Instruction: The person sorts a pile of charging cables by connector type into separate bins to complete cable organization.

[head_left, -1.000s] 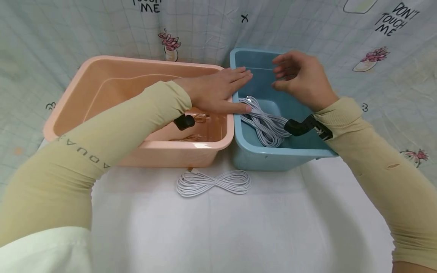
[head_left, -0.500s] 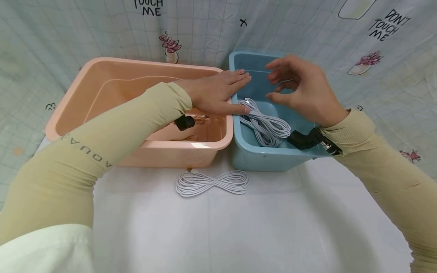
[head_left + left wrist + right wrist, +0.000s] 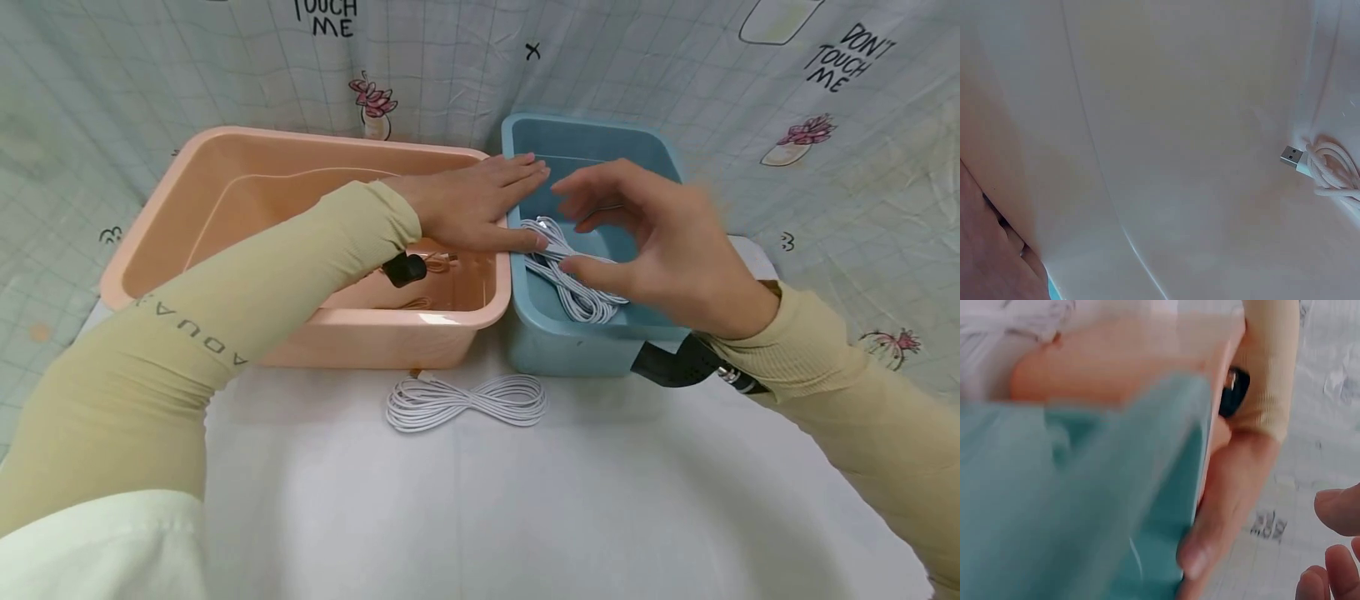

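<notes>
My left hand (image 3: 480,204) lies palm down with straight fingers across the adjoining rims of the peach bin (image 3: 405,319) and the blue bin (image 3: 570,354). Its thumb tip overlaps the end of a bundled grey-white cable (image 3: 592,310) inside the blue bin. Over that bin hovers my right hand (image 3: 652,242), fingers loosely curved, a gap between thumb and fingers, nothing held. In the right wrist view its fingertips (image 3: 1340,509) show at the right edge. A coiled cable (image 3: 1335,169) with a USB plug (image 3: 1291,156) lies in the peach bin.
A white cable (image 3: 517,400), bundled in a figure eight, lies on the white tabletop (image 3: 450,517) in front of the bins. Behind them hangs a printed grid-pattern cloth (image 3: 450,75). Black cameras (image 3: 675,362) are strapped to both wrists.
My right hand has come down and toward me, from the far part of the blue bin to over the cable there. The left hand stays in place.
</notes>
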`<act>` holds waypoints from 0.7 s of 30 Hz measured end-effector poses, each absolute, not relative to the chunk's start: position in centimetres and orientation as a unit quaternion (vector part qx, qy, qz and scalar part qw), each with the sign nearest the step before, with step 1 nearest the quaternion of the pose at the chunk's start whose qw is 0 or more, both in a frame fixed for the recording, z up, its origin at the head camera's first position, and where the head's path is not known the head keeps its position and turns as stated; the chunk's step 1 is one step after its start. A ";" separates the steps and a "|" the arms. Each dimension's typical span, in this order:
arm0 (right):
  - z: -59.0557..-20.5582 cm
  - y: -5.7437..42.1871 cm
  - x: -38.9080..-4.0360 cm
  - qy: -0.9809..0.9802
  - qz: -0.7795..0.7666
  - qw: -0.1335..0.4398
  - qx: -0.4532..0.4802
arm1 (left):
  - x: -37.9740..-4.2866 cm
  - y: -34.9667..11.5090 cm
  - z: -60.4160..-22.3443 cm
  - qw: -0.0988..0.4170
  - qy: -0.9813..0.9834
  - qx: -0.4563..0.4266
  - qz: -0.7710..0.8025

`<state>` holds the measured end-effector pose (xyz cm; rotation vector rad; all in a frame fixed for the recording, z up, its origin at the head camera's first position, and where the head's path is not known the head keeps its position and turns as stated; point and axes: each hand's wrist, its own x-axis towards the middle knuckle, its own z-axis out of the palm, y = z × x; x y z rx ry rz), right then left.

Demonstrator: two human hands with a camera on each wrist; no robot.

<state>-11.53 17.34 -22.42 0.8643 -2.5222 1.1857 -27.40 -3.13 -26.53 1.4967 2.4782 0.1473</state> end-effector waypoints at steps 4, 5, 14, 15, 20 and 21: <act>-23.1 16.7 -10.4 -0.848 0.414 0.096 0.318 | -27.5 -3.2 -26.6 0.123 0.845 0.517 0.049; -23.3 16.5 -10.1 -0.844 0.417 0.092 0.324 | -27.5 -3.2 -26.6 0.124 0.845 0.518 0.047; -24.8 15.6 -8.4 -0.822 0.413 0.077 0.385 | -27.6 -3.1 -26.6 0.121 0.844 0.520 0.044; -25.0 15.5 -8.3 -0.826 0.398 0.081 0.391 | -27.5 -3.1 -26.6 0.121 0.845 0.519 0.045; -26.4 14.8 -7.1 -0.842 0.344 0.074 0.408 | -27.5 -3.1 -26.7 0.120 0.849 0.513 0.046; -26.7 14.6 -6.9 -0.843 0.343 0.066 0.409 | -27.5 -3.1 -26.7 0.120 0.849 0.512 0.045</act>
